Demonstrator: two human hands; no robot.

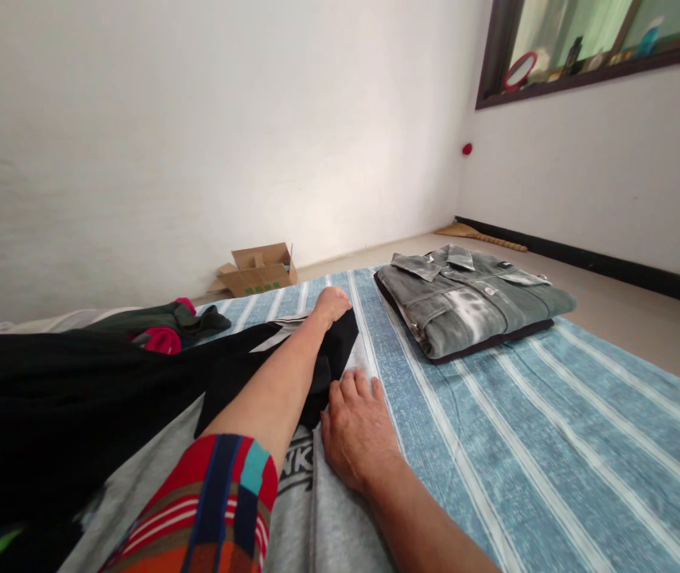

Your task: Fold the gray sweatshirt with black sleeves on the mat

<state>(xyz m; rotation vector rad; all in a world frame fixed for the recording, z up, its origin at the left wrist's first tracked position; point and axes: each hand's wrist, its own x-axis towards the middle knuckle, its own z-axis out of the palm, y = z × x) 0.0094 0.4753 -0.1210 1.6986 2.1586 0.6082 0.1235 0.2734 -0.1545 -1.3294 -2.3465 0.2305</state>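
Note:
A grey shirt with black parts and dark lettering lies on the bed in front of me. Reaching far forward, my left hand is closed on the end of its black sleeve. My right hand rests palm down on the grey cloth beside that sleeve, fingers spread a little. My left forearm covers part of the shirt and its lettering. To the right, a folded grey denim jacket lies on top of a dark folded garment.
The bed has a blue-and-white striped sheet. Black clothing and a dark green garment with red parts lie at left. Beyond the bed are an open cardboard box, a broom and a window.

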